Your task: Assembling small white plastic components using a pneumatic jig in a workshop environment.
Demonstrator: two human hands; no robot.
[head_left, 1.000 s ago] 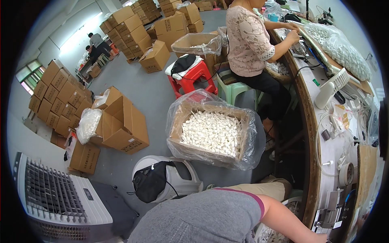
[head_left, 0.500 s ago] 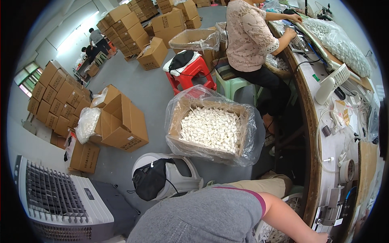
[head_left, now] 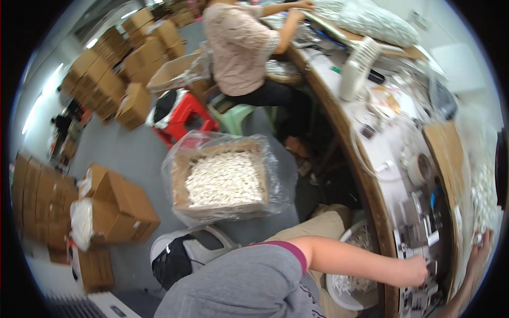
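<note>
My left hand [head_left: 413,270] is closed at the metal fixture [head_left: 416,228] on the workbench; what its fingers grip is hidden. At the far right edge, my right hand [head_left: 481,248] reaches to a clear bag of small white plastic pieces [head_left: 483,193]. Its fingertips are drawn together beside a small pale, shiny bit, too blurred to name. Below my left forearm, a white tub [head_left: 335,293] holds more slim white pieces.
A plastic-lined carton [head_left: 220,212] full of white pieces stands on the floor. A brown board [head_left: 445,153], tape roll [head_left: 420,168] and white fan [head_left: 359,69] lie along the bench. A co-worker [head_left: 241,47] sits farther along; cartons [head_left: 122,206] stand left.
The view has swung toward the bench, so the scene shifts left. My left hand, at the lower edge before, now shows fully at the fixture. My right hand has come into view by the bag.
</note>
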